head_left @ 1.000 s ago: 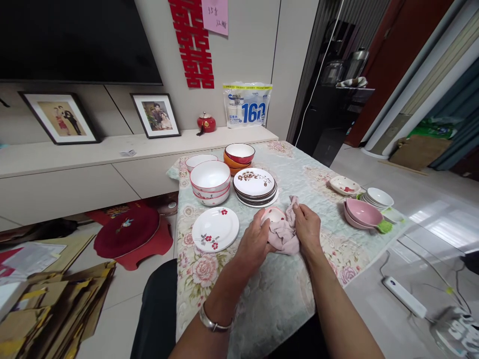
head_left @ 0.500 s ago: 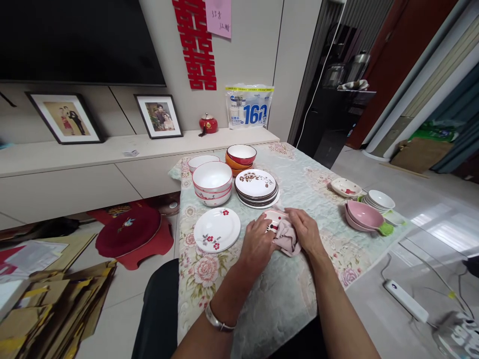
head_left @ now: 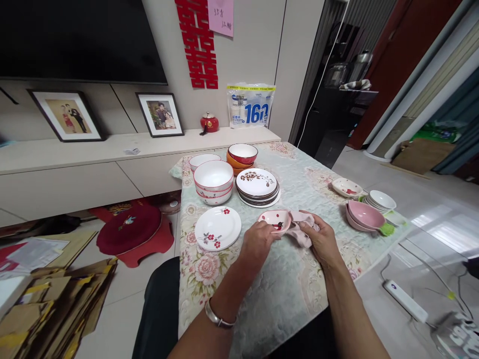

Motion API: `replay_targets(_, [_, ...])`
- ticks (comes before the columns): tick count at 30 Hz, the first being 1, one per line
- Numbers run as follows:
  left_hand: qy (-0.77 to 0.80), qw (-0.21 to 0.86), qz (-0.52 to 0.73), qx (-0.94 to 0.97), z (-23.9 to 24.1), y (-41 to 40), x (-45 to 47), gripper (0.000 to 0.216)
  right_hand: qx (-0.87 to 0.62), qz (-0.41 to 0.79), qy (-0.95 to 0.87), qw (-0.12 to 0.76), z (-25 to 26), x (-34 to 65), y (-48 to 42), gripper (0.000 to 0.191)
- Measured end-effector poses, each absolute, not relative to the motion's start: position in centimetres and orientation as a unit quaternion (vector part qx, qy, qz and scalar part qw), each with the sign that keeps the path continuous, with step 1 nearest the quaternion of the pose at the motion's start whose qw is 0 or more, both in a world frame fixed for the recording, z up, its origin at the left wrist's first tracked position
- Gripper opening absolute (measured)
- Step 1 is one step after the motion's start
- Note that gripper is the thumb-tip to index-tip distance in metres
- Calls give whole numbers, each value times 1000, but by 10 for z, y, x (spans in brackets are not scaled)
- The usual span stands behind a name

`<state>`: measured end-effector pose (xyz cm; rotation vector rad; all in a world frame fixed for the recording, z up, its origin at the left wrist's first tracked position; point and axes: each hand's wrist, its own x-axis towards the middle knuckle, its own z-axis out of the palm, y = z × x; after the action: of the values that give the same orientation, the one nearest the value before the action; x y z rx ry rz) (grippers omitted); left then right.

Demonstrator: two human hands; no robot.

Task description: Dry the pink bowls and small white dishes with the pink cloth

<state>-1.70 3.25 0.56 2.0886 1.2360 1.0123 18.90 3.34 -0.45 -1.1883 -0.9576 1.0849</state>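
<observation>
A small pink-and-white dish (head_left: 276, 218) with a red and black pattern is tilted over the table, its near left rim gripped by my left hand (head_left: 261, 239). My right hand (head_left: 321, 238) is closed on a pale pink cloth (head_left: 301, 227), which touches the dish's right end. To the left lies a white plate (head_left: 218, 228) with red flowers. Just behind my hands stands a stack of brown-patterned plates (head_left: 257, 183). White bowls with red rims (head_left: 213, 175) are stacked beside it, and red and orange bowls (head_left: 241, 154) stand farther back.
On the table's right side are a patterned dish (head_left: 347, 187), small white bowls (head_left: 380, 199) and pink bowls (head_left: 364, 215). A floral cloth covers the table (head_left: 269, 299). A red stool (head_left: 134, 234) and flattened cardboard (head_left: 71, 299) are at left; a power strip (head_left: 406, 300) lies on the floor at right.
My right hand has moved right with the cloth, uncovering more of the dish. The dish now tilts toward me, still in my left hand.
</observation>
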Motion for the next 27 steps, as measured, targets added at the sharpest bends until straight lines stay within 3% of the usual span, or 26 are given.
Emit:
replay_targets(6, [443, 578, 463, 504, 16, 23, -4, 26, -467, 448, -335, 684, -2, 186, 36, 38])
replay_targets(8, [405, 638, 480, 446, 16, 21, 0, 32, -463, 431, -347, 692, -1, 183, 37, 39])
replay_targets(12, [370, 662, 496, 421, 15, 19, 3, 36, -477, 365, -445, 664, 6, 163, 36, 31])
replay_targets(17, [344, 636, 560, 404, 11, 24, -1, 28, -457, 102, -682, 562, 28, 121, 30, 11])
replay_targets(20, [349, 620, 583, 394, 11, 27, -1, 26, -425, 33, -755, 498, 39, 106, 32, 10])
replay_targets(23, [338, 637, 580, 378, 14, 27, 1, 33, -420, 68, -741, 519, 43, 106, 44, 9])
replay_targets(27, [367, 667, 549, 344, 18, 25, -2, 47, -446, 219, -667, 555, 35, 118, 73, 15])
